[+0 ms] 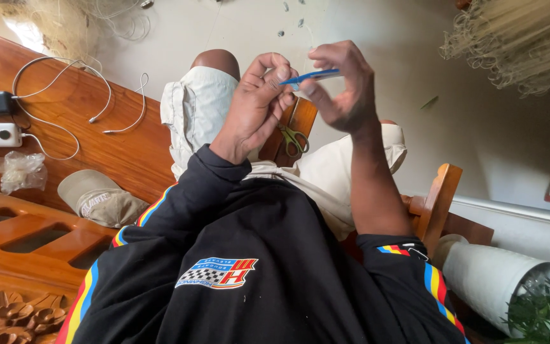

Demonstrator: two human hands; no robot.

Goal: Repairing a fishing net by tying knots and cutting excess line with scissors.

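1. Pale floor fills the upper frame, with fishing net [517, 38] bundled at upper right and a wooden bench [97, 140] at left.
2. Left hand [253, 108] and right hand [345, 86] meet at upper centre, fingers [275, 71] clamped on a blue netting needle [310, 76]; this looks like knotting mesh, calling next for a steady pull.
3. Scissors [294, 139] lie in the lap.
4. Clear plastic bag [17, 171] and tan cap [100, 199] sit at left; a chequered patch [218, 272] marks the jacket.

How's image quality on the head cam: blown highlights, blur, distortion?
Head view: top-left corner blown out by daylight over the netting; the left hand, right hand and blue tool are sharp and evenly lit; wide-angle bending shows at the edges; the plant lower right sits in shade.
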